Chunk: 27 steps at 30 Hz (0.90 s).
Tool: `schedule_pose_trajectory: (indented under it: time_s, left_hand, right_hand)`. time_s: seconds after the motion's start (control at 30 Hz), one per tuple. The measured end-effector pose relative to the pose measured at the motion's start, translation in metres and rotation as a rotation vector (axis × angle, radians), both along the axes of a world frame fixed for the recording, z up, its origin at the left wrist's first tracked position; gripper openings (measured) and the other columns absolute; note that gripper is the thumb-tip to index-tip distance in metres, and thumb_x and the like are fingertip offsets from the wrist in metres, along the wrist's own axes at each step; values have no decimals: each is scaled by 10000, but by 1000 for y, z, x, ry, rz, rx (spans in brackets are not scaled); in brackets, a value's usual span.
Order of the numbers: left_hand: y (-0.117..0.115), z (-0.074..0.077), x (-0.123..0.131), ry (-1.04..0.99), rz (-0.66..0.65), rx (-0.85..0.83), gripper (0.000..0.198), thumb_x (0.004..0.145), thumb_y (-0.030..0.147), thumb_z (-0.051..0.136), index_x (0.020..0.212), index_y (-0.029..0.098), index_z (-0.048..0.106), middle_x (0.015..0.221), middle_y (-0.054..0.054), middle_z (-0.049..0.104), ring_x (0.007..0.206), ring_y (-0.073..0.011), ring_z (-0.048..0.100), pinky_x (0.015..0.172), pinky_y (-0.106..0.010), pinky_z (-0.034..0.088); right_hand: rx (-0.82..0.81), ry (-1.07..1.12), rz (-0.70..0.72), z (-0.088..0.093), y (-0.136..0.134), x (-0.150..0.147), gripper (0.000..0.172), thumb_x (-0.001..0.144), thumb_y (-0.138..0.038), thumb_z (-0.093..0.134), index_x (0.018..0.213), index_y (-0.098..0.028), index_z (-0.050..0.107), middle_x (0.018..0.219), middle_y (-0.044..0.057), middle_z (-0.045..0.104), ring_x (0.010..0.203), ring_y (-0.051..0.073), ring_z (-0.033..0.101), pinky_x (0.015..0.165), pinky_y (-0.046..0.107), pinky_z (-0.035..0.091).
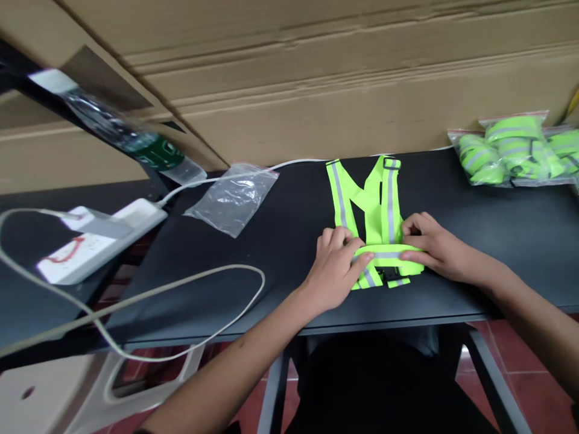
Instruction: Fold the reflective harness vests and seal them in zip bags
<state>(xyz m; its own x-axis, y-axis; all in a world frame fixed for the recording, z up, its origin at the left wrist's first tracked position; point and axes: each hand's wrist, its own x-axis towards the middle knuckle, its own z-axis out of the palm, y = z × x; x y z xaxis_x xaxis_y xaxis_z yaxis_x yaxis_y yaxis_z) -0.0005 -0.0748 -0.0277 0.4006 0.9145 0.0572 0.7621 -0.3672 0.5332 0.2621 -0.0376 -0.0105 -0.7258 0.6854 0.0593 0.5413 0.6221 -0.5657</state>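
- Currently the black table (280, 241) carries everything; brown cardboard sheets (316, 72) stand behind it as a backdrop.
- Reflective vest (375, 199) lies flat on the table, right of centre and near the front edge, straight in front of the person.
- Step, as I judge it: mid-fold. The waist band is drawn across the lower ends of the straps, while the upper straps are still spread out in a V toward the cardboard.
- A further fold would call for keeping that band pinned flat, so the layers don't slide or spring open, and for the strap edges staying lined up.
- Look of the vest: neon yellow-green webbing with a grey reflective stripe down each strap. It is thin and limp, with a dark buckle half hidden under the band.
- Stack of bagged vests (511, 150) sits at the far right of the table, well apart.
- White power strip (90, 241) with a looping cable (181, 283) is at the left, and a plastic bottle (126, 138) lies tilted above it.
- Empty clear bag (233, 196) lies left of the vest, not touching it.
- Left hand (337, 265) is closed over the band's left end, index finger stretched along it.
- Right hand (429, 247) pinches the band's right end, fingers curled. The hands sit apart, one at each end.
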Motion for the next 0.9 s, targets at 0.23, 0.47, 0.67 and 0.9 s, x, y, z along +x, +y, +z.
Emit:
schedule_pose_trajectory:
  time_s: [0.23,0.47,0.67,0.9]
  left_hand:
    - [-11,-2,5,124,111,187,328,1017,404,466,1151,124,573,1179,-176,571,1114,-334,517,930,-519,470]
    - [-17,-8,6,92,228,133,527,1020,478,444,1395,111,393,1508,-279,421,1502,-427,262,1120,-627,390]
    - [-9,-13,3,12,132,119,607,1047,432,369,1509,73,204,1531,-297,411,1496,-369,309,1165,-602,359]
    - [1,-12,-1,57,38,93,570,1053,354,302,1520,32,256,1568,-265,345,1512,-347,265,1215,-543,280]
  right_hand:
    - [-5,69,-208,-8,0,-8,363,952,-568,558,992,-207,553,911,57,622,846,215,577,752,349,461]
    - [358,88,-579,-20,-25,-21,416,854,-603,681,840,-197,588,772,34,594,605,145,544,539,285,434]
    - [465,126,-608,-18,-53,-41,270,978,-363,589,1143,-190,714,1003,118,761,866,248,717,715,391,603]
    - [342,82,-525,-23,-51,-45,319,1013,-284,481,1200,-120,681,1511,219,481,1398,373,471,1055,606,500]
